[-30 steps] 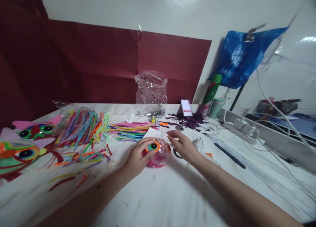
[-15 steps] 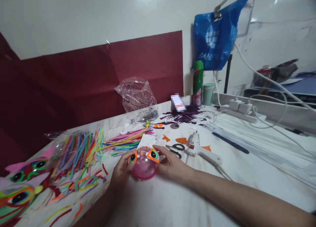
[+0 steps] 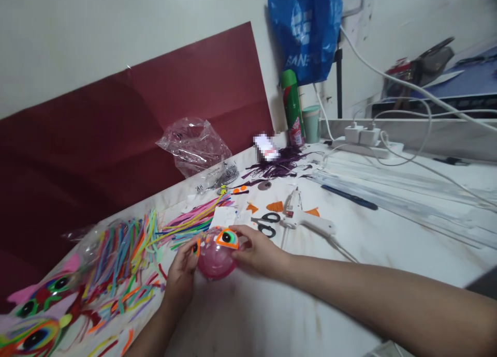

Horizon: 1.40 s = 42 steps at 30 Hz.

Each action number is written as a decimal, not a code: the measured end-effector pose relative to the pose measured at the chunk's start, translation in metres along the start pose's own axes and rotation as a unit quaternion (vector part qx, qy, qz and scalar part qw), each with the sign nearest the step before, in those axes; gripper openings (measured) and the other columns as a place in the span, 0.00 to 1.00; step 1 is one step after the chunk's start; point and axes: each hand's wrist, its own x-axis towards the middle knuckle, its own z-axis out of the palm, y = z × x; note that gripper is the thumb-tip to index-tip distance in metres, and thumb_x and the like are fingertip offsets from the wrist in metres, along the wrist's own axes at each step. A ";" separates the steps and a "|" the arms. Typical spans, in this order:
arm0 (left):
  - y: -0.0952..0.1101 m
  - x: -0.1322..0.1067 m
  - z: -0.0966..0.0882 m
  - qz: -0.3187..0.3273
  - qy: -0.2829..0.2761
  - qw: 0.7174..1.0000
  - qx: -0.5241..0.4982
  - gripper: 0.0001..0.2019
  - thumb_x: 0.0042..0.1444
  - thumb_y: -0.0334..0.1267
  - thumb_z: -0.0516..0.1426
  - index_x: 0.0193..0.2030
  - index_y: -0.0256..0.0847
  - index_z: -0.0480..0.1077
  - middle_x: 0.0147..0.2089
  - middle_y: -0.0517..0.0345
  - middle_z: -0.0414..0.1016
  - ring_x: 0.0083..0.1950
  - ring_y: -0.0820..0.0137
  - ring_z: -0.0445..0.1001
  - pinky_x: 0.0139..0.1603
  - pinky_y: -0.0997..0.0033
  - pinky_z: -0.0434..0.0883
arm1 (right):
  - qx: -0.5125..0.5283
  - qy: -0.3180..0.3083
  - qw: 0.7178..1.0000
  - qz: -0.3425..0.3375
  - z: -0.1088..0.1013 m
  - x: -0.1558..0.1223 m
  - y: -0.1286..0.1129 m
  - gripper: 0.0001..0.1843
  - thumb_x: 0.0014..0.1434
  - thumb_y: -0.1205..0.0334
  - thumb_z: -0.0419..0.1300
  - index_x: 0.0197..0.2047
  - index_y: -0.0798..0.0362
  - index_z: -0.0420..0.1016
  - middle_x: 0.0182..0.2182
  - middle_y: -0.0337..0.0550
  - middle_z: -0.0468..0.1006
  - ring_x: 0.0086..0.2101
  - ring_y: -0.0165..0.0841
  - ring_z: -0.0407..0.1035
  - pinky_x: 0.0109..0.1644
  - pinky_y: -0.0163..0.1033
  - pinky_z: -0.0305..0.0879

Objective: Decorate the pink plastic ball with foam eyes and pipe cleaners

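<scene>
Between my hands is a shiny, see-through pink dome (image 3: 216, 264) with small specks near its top. An orange-edged craft eye (image 3: 227, 238) with a green ring and black pupil sits on its upper right, and a second craft eye (image 3: 196, 248) shows at the left side, partly covered by fingers. My left hand (image 3: 182, 266) is closed against the dome's left side at that eye. On the other side, my right hand (image 3: 258, 251) grips the dome, fingers at the right eye's edge and thumb lower down. A white paper piece (image 3: 223, 217) lies just behind the dome.
Black-handled scissors (image 3: 267, 225), a white glue gun (image 3: 306, 220) and orange scraps (image 3: 275, 206) lie behind my right hand. Colourful pipe cleaners (image 3: 120, 253) spread to the left, near decorated pieces with eyes (image 3: 34, 336). A power strip (image 3: 361, 146) with cables stands back right.
The view has tilted and swung right, so the scene sits further left. Both hands still hold the dome, which has turned slightly; its left eye shows less.
</scene>
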 end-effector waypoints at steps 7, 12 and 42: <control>0.020 -0.004 0.006 0.039 -0.024 0.998 0.037 0.19 0.56 0.48 0.57 0.51 0.43 0.70 0.62 0.47 0.68 0.65 0.57 0.63 0.63 0.56 0.63 | -0.012 -0.019 1.000 -0.006 -0.003 0.000 -0.002 0.28 0.47 0.72 0.62 0.53 0.57 0.69 0.50 0.52 0.75 0.49 0.42 0.70 0.51 0.46 0.67; 0.023 -0.007 0.008 0.044 -0.028 0.998 0.037 0.19 0.57 0.48 0.56 0.52 0.41 0.69 0.63 0.45 0.66 0.64 0.56 0.64 0.64 0.54 0.62 | -0.002 -0.042 0.999 0.011 -0.004 -0.001 -0.004 0.25 0.49 0.71 0.61 0.52 0.54 0.69 0.49 0.49 0.76 0.44 0.38 0.73 0.49 0.44 0.69; 0.036 -0.012 0.038 0.116 -0.013 0.992 0.056 0.17 0.57 0.43 0.56 0.51 0.40 0.71 0.56 0.46 0.73 0.59 0.59 0.69 0.62 0.56 0.63 | -0.408 -0.057 0.856 -0.312 -0.004 -0.007 -0.017 0.30 0.58 0.60 0.59 0.64 0.46 0.60 0.65 0.54 0.57 0.63 0.49 0.51 0.59 0.60 0.58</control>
